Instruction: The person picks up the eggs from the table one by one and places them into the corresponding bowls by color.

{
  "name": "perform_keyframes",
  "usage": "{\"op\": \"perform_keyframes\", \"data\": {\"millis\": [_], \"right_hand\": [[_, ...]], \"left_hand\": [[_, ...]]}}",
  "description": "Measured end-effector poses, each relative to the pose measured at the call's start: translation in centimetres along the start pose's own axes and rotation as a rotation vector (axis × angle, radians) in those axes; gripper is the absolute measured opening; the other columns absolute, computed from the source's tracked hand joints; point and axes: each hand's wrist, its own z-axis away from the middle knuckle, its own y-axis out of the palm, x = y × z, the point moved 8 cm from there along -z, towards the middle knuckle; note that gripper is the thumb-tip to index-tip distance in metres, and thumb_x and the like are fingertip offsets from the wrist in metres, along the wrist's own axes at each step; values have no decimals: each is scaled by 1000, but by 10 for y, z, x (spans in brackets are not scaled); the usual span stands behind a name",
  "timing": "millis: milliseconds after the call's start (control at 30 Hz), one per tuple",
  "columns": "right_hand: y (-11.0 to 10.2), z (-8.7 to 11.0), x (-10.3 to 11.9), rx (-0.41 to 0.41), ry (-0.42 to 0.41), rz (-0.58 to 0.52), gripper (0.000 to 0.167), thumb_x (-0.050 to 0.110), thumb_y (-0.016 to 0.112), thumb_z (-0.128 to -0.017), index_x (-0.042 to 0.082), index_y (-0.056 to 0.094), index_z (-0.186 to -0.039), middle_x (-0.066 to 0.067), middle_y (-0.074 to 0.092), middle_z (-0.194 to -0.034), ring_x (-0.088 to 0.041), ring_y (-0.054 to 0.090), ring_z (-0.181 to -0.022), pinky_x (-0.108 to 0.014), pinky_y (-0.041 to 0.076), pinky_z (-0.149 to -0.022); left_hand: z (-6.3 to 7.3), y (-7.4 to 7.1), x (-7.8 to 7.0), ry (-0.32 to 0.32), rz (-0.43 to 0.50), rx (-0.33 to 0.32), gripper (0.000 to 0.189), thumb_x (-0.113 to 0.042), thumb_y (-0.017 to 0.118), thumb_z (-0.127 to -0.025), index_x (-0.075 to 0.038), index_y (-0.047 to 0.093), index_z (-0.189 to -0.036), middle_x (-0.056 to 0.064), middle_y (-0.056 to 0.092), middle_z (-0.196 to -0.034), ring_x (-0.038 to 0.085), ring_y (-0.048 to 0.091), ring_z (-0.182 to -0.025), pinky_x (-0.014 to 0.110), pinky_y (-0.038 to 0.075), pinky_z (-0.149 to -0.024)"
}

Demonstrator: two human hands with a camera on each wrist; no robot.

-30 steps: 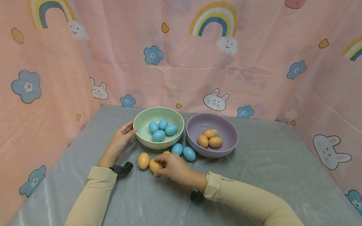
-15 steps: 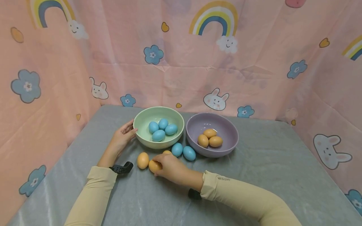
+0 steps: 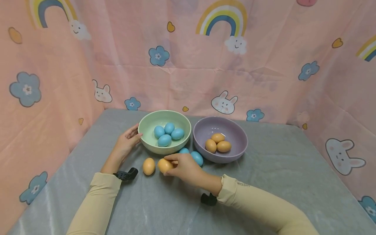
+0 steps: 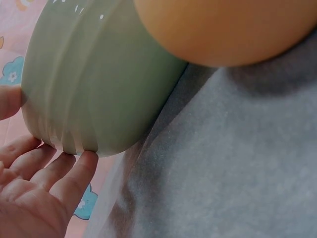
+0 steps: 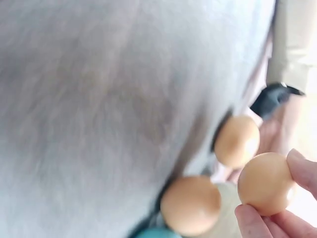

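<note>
My right hand [image 3: 188, 168] pinches an orange-brown egg [image 3: 165, 166] between thumb and fingertips, in front of the green bowl [image 3: 164, 150]. The right wrist view shows this held egg [image 5: 266, 183] close up, with two more orange-brown eggs beyond it. One of those, a loose egg [image 3: 148, 166], stands left of the held one in the head view; my right hand hides the other there. My left hand [image 3: 126, 143] touches the green bowl's left side, its fairly straight fingertips [image 4: 89, 158] against the outer wall. Several blue eggs [image 3: 164, 140] lie inside that bowl.
Right of the green bowl stands a purple bowl [image 3: 241, 150] with three orange-brown eggs [image 3: 224, 146]. Two blue eggs lie on the grey cloth before the bowls, one blue egg [image 3: 197, 158] nearer the purple bowl. Pink printed curtains [image 3: 182, 78] enclose the back and sides.
My right hand has drawn the pinched egg slightly up and to the right, away from the loose egg on its left. My left hand stays at the green bowl.
</note>
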Motion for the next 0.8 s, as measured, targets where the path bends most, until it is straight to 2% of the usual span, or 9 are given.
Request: {"op": "perform_keyframes", "data": {"millis": [267, 400, 600, 800], "right_hand": [[-39, 7, -11, -96, 107, -116, 47, 12, 84, -78, 4, 71, -122, -12, 72, -121, -26, 72, -105, -24, 63, -82], [-59, 8, -15, -142, 109, -90, 49, 14, 85, -78, 2, 70, -123, -14, 72, -121, -26, 72, -104, -25, 64, -80], [-84, 10, -25, -187, 162, -83, 50, 17, 83, -81, 2, 68, -126, -13, 71, -124, -26, 69, -112, -32, 62, -91], [-106, 10, -37, -266, 190, -35, 47, 21, 83, -81, 5, 70, -123, -12, 73, -120, -25, 69, -113, -28, 61, -91]], "left_hand": [[-1, 0, 2, -16, -10, -7, 64, -15, 54, -103, -11, 24, -159, 9, 24, -165, 23, 27, -152, 27, 45, -113], [-1, 0, 2, -19, -9, -1, 64, -16, 54, -103, -13, 24, -159, 8, 24, -165, 23, 27, -152, 27, 44, -113], [-1, -1, 1, -13, -2, 6, 63, -15, 53, -103, -12, 24, -159, 8, 23, -165, 23, 26, -152, 23, 45, -111], [-2, -2, 2, -7, -5, 5, 63, -15, 53, -103, -12, 24, -159, 8, 23, -165, 23, 27, -152, 22, 45, -110]]}}
